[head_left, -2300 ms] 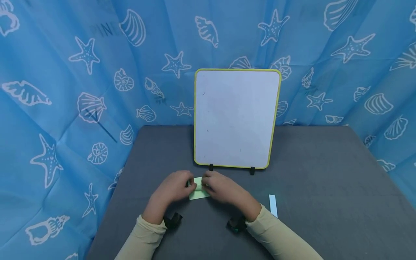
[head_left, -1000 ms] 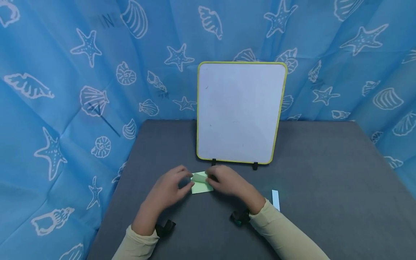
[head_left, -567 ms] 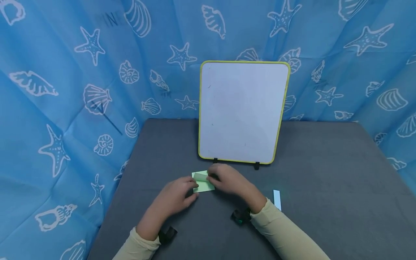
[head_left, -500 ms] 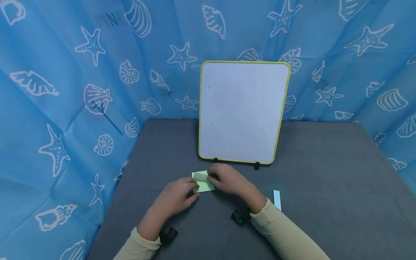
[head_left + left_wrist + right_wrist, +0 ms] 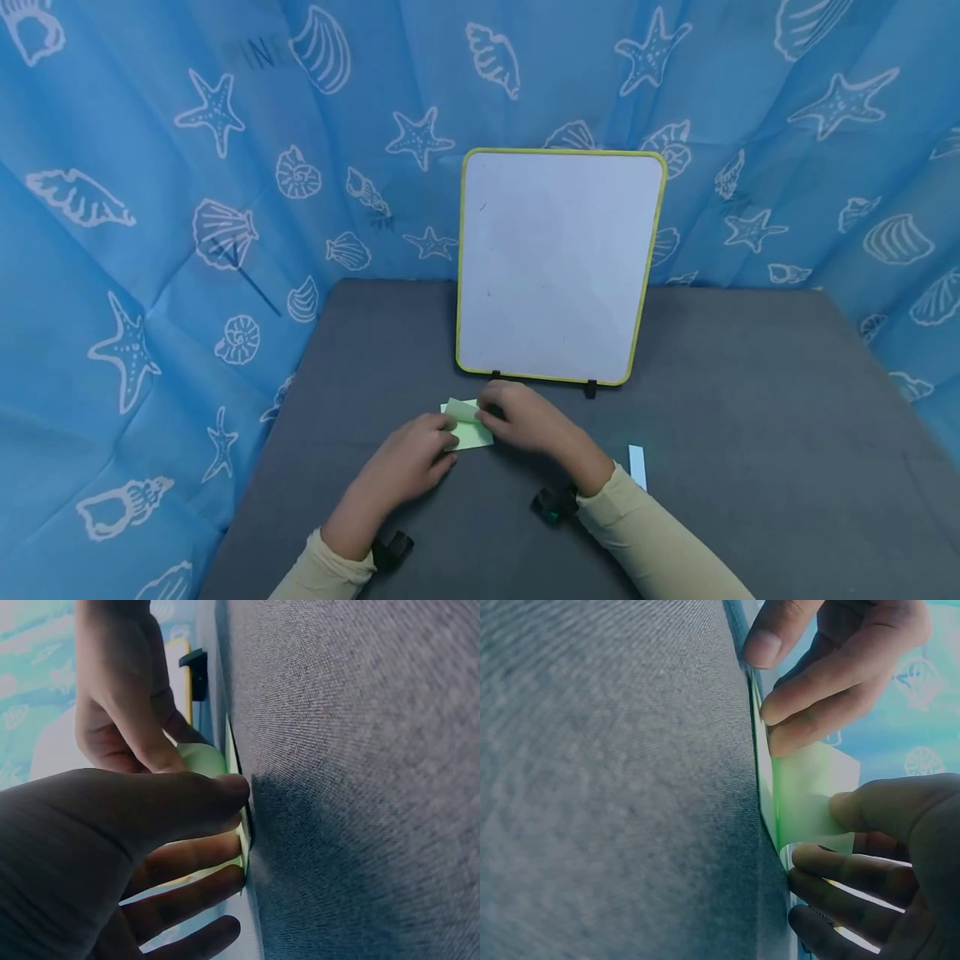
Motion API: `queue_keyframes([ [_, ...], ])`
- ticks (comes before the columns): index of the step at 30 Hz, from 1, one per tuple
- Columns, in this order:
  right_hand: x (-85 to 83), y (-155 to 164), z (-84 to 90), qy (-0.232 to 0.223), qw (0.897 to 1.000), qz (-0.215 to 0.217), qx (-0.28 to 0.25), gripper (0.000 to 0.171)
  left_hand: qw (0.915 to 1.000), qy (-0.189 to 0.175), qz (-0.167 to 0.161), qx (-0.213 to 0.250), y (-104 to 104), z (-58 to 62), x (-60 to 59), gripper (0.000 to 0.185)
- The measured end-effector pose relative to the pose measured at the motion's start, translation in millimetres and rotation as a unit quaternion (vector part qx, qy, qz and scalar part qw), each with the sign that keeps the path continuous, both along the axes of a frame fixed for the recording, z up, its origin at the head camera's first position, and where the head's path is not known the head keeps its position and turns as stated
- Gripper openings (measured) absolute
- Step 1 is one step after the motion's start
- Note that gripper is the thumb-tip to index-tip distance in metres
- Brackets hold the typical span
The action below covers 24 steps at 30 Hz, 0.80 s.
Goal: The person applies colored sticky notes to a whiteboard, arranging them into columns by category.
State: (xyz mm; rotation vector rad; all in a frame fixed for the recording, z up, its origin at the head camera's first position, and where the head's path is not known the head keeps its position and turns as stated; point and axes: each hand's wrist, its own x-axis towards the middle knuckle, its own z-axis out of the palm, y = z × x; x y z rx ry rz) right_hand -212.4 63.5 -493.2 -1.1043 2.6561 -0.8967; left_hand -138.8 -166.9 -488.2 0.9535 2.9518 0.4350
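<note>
A light green square of paper (image 5: 472, 436) lies on the grey table, with a flap (image 5: 810, 787) of the same green standing up and bending back from it. My right hand (image 5: 532, 421) pinches the right end of this flap; in the right wrist view its thumb lies on the near face, other fingers behind. My left hand (image 5: 408, 458) reaches in from the left, its fingertips pressing on the paper's left edge. Its thumb (image 5: 202, 796) sits apart from the fingers, close to the table surface. Part of the paper is hidden under both hands.
Behind the paper, a whiteboard (image 5: 558, 267) with a yellow frame stands on small black feet (image 5: 591, 389). To the right, a light blue strip (image 5: 637, 467) lies beside my right sleeve (image 5: 652, 533). A blue shell-patterned curtain (image 5: 375, 67) surrounds the grey table (image 5: 735, 400).
Earlier both hands held the flap. My left hand let go, drew back leftward, then came down onto the paper's left edge. My right hand keeps its pinch. The head view shifted slightly.
</note>
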Motion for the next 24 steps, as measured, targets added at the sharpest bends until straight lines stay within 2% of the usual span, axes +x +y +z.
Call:
queue_keyframes([
  [8, -0.6, 2.9, -1.1, 0.003, 1.000, -0.001, 0.000, 0.011, 0.9998, -0.004, 0.008, 0.018, 3.0, -1.7, -2.7, 0.026],
  [13, 0.4, 3.8, 0.8, 0.013, 1.000, -0.004, -0.005, 0.013, 0.9999, 0.001, 0.004, 0.016, 3.3, -3.4, -3.5, 0.021],
  [20, -1.7, 5.9, 2.3, 0.022, 1.000, -0.002, -0.014, 0.009, 0.9997, -0.004, 0.016, 0.016, 4.8, -4.9, -6.7, 0.020],
  [24, -3.3, 8.7, 3.3, 0.027, 1.000, -0.002, -0.016, 0.009, 0.9996, 0.005, 0.024, 0.017, 7.3, -4.5, -6.7, 0.019],
])
